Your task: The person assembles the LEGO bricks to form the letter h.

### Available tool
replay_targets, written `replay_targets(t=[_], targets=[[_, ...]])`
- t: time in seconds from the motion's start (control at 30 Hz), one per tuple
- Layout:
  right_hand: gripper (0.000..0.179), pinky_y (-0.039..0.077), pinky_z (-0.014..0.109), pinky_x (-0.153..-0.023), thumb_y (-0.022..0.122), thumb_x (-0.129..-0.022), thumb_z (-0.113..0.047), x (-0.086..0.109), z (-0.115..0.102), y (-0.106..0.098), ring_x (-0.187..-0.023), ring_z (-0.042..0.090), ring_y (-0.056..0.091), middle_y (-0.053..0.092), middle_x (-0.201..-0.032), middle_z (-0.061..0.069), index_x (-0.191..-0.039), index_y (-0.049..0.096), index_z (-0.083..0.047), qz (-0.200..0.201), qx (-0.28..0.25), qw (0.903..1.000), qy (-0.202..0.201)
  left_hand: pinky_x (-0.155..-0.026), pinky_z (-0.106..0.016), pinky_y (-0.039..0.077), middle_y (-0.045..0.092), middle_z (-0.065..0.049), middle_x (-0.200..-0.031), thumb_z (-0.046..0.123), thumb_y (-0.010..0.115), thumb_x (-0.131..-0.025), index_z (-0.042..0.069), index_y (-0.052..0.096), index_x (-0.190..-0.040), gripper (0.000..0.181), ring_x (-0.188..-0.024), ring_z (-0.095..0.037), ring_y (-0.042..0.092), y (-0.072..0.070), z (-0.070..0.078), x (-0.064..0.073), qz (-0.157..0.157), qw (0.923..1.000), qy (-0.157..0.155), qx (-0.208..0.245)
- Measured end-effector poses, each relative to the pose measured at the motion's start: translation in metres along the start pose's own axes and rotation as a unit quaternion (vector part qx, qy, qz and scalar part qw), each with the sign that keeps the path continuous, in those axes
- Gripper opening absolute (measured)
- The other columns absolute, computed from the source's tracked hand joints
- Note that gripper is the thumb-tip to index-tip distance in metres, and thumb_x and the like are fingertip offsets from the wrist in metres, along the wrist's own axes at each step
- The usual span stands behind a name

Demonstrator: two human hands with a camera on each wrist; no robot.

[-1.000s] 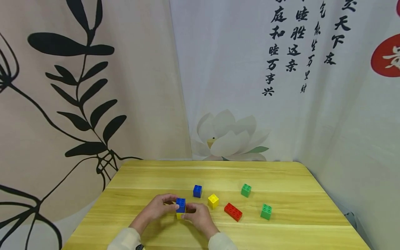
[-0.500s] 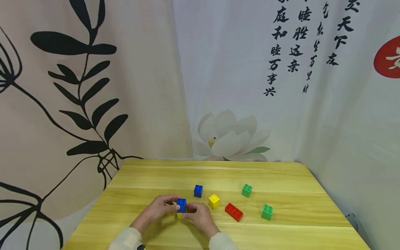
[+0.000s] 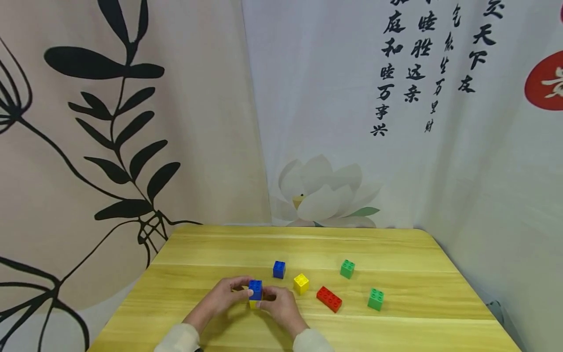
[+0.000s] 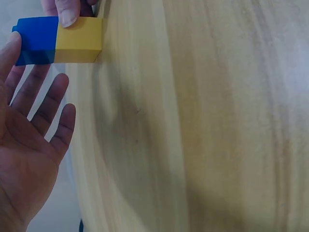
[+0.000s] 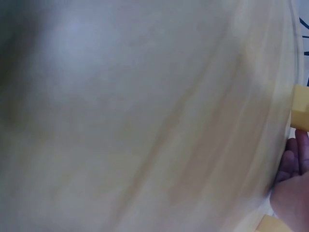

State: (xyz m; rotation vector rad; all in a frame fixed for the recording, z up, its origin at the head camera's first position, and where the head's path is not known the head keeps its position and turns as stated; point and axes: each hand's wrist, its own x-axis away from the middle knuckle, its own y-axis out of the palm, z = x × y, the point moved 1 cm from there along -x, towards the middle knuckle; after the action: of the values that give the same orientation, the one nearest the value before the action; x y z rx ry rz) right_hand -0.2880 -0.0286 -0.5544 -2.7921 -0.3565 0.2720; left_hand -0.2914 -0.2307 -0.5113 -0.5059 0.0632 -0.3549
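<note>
A blue toy brick (image 3: 255,289) sits on top of a yellow toy brick (image 3: 252,304), one joined stack held upright. My left hand (image 3: 225,296) pinches the blue brick (image 4: 37,40) between thumb and fingers, while its other fingers extend loosely in the left wrist view. From the other side my right hand (image 3: 280,304) grips the yellow brick (image 4: 79,40), its thumb lying across that brick's face. Only an edge of the yellow brick (image 5: 301,107) shows in the right wrist view, beside the right hand's fingers.
Beyond the hands on the wooden table (image 3: 396,249) lie another blue brick (image 3: 279,269), another yellow brick (image 3: 301,283), a long red brick (image 3: 329,299) and two green bricks, one farther back (image 3: 347,268) and one nearer (image 3: 376,298). A printed curtain (image 3: 211,122) hangs behind.
</note>
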Motion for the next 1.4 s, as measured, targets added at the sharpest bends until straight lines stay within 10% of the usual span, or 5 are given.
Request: replay_targets(t=[0.47, 0.8, 1.4], targets=[[0.032, 0.052, 0.046, -0.087, 0.079, -0.083, -0.008, 0.004, -0.008, -0.002, -0.099, 0.031, 0.066, 0.073, -0.104, 0.009, -0.113, 0.072, -0.002, -0.002, 0.024, 0.9995, -0.021, -0.089, -0.052, 0.048, 0.068, -0.006, -0.115, 0.029, 0.072, -0.092, 0.007, 0.067, -0.122, 0.037, -0.102, -0.024, 0.06, -0.005, 0.011, -0.005, -0.014, 0.9997, -0.009, -0.018], [0.053, 0.051, 0.049, -0.092, 0.081, -0.083, -0.015, 0.009, -0.013, -0.011, -0.106, 0.033, 0.064, 0.067, -0.117, 0.018, -0.128, 0.061, 0.004, -0.013, 0.035, 0.9988, 0.032, -0.092, -0.053, 0.048, 0.062, -0.014, -0.128, 0.033, 0.075, -0.089, 0.0, 0.054, -0.138, 0.063, -0.114, -0.035, 0.057, -0.006, 0.013, -0.002, -0.013, 0.999, -0.027, -0.032], [0.047, 0.053, 0.044, -0.088, 0.077, -0.089, -0.024, 0.004, -0.056, -0.055, -0.109, 0.029, 0.061, 0.067, -0.121, 0.012, -0.13, 0.064, -0.006, 0.011, 0.066, 0.9976, 0.018, -0.098, -0.055, 0.046, 0.061, -0.006, -0.129, 0.049, 0.062, -0.095, 0.012, 0.055, -0.14, 0.059, -0.121, -0.03, 0.055, -0.016, 0.058, -0.03, 0.073, 0.9934, -0.021, -0.087]])
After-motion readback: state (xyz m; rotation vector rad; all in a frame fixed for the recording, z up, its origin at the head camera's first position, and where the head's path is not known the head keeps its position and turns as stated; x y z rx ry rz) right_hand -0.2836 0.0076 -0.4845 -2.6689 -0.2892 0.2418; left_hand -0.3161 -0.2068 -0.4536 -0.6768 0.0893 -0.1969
